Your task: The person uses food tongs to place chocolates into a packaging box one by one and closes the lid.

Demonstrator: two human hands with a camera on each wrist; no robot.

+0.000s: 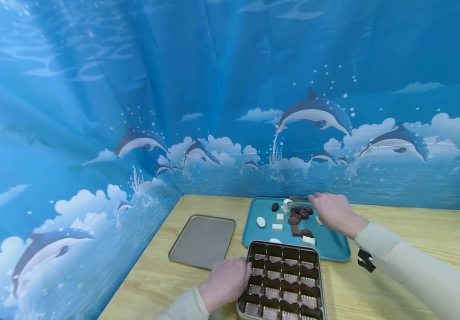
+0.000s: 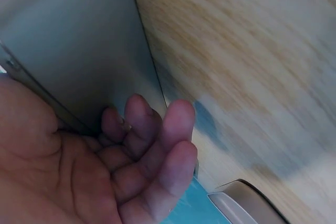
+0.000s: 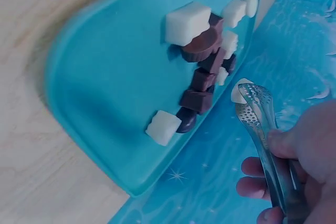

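My right hand (image 1: 333, 214) holds metal tongs (image 3: 262, 145) with perforated ends, reaching over the far side of a teal tray (image 1: 336, 251). Between the tong ends is a white chocolate (image 3: 239, 92), held above the tray. My left hand (image 1: 228, 281) rests at the left side of a metal tin (image 1: 323, 284), its fingers (image 2: 139, 121) loosely bent beside the tin's wall. The tin carries a dark brown plastic insert (image 1: 274, 266) with rows of square compartments. Dark and white chocolates (image 3: 197, 101) lie on the tray, several bunched together.
A flat grey metal lid (image 1: 203, 241) lies on the wooden table (image 1: 154, 266), left of the tray. Behind the table hangs a blue curtain (image 1: 214, 89) with dolphins. The tin's far edge comes right up to the tray's near rim.
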